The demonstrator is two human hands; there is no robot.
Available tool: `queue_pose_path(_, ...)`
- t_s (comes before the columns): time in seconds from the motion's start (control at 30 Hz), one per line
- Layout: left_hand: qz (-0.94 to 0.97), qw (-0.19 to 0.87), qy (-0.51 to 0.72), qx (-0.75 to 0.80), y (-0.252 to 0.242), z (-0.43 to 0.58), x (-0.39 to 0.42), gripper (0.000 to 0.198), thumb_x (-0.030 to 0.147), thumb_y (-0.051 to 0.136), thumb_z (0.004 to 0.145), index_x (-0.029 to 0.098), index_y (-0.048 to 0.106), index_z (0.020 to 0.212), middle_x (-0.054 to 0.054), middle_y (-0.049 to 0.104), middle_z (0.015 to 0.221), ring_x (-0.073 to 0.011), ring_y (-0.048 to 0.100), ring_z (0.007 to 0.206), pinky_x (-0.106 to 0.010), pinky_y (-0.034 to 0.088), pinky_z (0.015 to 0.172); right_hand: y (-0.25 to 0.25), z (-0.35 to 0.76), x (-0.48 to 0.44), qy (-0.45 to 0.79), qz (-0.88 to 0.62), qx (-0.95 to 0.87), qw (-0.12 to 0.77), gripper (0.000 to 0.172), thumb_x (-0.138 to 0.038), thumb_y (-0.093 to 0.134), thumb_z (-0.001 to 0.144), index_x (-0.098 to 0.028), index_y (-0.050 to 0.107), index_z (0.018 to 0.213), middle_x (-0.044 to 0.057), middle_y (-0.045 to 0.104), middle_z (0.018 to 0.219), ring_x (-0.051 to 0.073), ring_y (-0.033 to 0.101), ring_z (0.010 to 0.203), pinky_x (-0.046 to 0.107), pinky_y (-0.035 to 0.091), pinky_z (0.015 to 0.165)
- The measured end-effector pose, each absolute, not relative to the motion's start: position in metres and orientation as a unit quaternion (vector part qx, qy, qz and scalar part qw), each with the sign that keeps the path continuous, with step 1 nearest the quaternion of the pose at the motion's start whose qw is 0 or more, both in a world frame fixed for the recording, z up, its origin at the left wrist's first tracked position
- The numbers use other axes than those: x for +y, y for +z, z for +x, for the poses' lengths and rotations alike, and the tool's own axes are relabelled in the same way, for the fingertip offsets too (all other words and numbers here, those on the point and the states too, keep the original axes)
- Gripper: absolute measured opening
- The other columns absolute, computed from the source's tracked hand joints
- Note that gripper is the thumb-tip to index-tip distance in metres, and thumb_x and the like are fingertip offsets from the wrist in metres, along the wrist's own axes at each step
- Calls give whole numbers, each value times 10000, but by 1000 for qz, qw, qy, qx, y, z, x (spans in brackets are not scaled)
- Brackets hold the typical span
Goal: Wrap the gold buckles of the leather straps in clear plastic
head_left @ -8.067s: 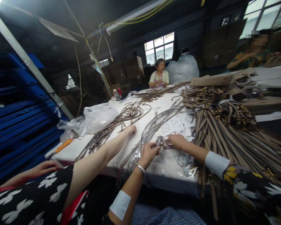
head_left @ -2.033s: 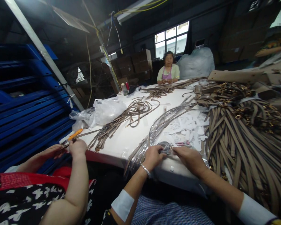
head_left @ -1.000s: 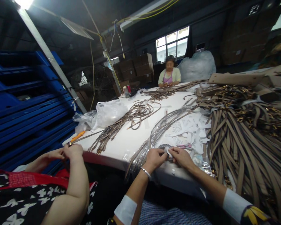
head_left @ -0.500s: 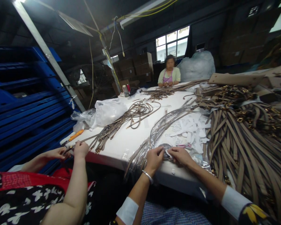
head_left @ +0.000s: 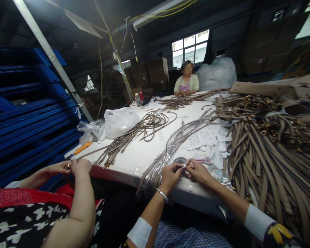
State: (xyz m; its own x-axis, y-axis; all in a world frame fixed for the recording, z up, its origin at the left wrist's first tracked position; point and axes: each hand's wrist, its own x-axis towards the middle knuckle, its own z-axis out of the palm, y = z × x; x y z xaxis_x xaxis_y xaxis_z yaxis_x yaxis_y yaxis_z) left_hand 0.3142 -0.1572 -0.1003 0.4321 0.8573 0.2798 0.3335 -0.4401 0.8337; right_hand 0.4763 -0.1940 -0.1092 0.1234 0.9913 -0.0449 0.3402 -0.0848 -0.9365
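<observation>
My left hand (head_left: 172,176) is closed in a pinch at the near edge of the white table (head_left: 155,151), a bangle on its wrist. Close against it, my right hand (head_left: 197,171) pinches too, and the fingertips of both almost meet. Something small and dark shows between them, too hidden to name. Just behind the fingers lies a grey round object (head_left: 180,160), partly covered. Taupe straps in clear plastic (head_left: 162,162) run along beside my left hand and over the table edge. Beyond my right hand lie a pink-handled tool (head_left: 204,160) and scattered white paper pieces (head_left: 203,141).
A big heap of taupe straps with gold-coloured clasps (head_left: 263,155) fills the right side. More straps (head_left: 144,127) lie mid-table, near a white plastic bag (head_left: 121,122) and an orange-handled cutter (head_left: 82,148). A co-worker's hands (head_left: 79,167) hold a strap at left; another person (head_left: 186,82) sits opposite.
My fingertips have come closer together, and the small white piece at my right fingers is less visible. The co-worker's hands at left have shifted left with the strap.
</observation>
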Motion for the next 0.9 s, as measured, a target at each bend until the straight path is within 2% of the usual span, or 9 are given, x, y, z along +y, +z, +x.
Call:
queue_pose_path(0.13, 766, 346, 362, 402, -102, 314, -157, 152, 212, 628, 824, 191, 740, 925, -17, 759, 846, -150, 682, 735, -237, 528, 708, -109, 475, -198, 381, -609, -558, 416, 300, -522, 466, 829, -237, 428, 917, -53, 616, 574, 157, 626, 495, 238, 458, 484)
queue_pose_path(0.27, 765, 331, 371, 410, -104, 313, -158, 158, 181, 636, 798, 206, 742, 913, -1, 754, 830, -142, 665, 717, -233, 501, 691, -99, 482, -200, 337, -606, -605, 391, 204, -382, 473, 837, -228, 490, 971, -34, 645, 588, 173, 630, 519, 276, 479, 546)
queue_pose_path(0.37, 765, 327, 374, 410, -106, 314, -158, 163, 184, 631, 803, 221, 739, 920, 6, 755, 864, -142, 670, 748, -234, 495, 714, -87, 489, -193, 267, -614, -637, 382, 202, -287, 514, 821, -226, 600, 993, 44, 708, 812, 212, 665, 775, 327, 480, 722)
queue_pose_path(0.43, 766, 324, 373, 411, -107, 314, -158, 159, 191, 624, 811, 229, 736, 918, 10, 755, 871, -144, 673, 761, -238, 498, 731, -79, 494, -183, 243, -608, -661, 367, 185, -270, 572, 787, -229, 677, 933, 63, 710, 941, 235, 641, 915, 337, 455, 804)
queue_pose_path(0.53, 768, 319, 368, 417, -108, 315, -158, 141, 204, 621, 817, 227, 730, 904, 8, 754, 860, -152, 678, 766, -246, 504, 737, -69, 498, -167, 263, -587, -695, 322, 103, -267, 654, 714, -226, 734, 764, 27, 721, 773, 217, 644, 767, 300, 456, 722)
queue_pose_path(0.63, 774, 316, 360, 414, -107, 315, -157, 126, 227, 614, 836, 226, 728, 890, 9, 754, 850, -151, 682, 764, -241, 508, 729, -64, 498, -157, 278, -575, -709, 300, 61, -259, 679, 670, -220, 727, 674, 1, 699, 642, 192, 620, 656, 272, 443, 653)
queue_pose_path(0.73, 785, 315, 351, 402, -107, 315, -157, 127, 240, 612, 851, 235, 733, 891, 10, 759, 859, -148, 689, 782, -234, 508, 747, -63, 493, -151, 255, -590, -693, 326, 92, -265, 625, 697, -208, 687, 659, 9, 686, 679, 194, 605, 704, 280, 434, 685)
queue_pose_path(0.9, 811, 296, 326, 384, -101, 311, -162, 118, 244, 637, 843, 271, 733, 905, 22, 752, 995, -157, 676, 946, -228, 475, 852, -67, 480, -145, 241, -615, -639, 393, 178, -337, 496, 798, -206, 599, 734, 12, 635, 724, 193, 579, 752, 291, 437, 700)
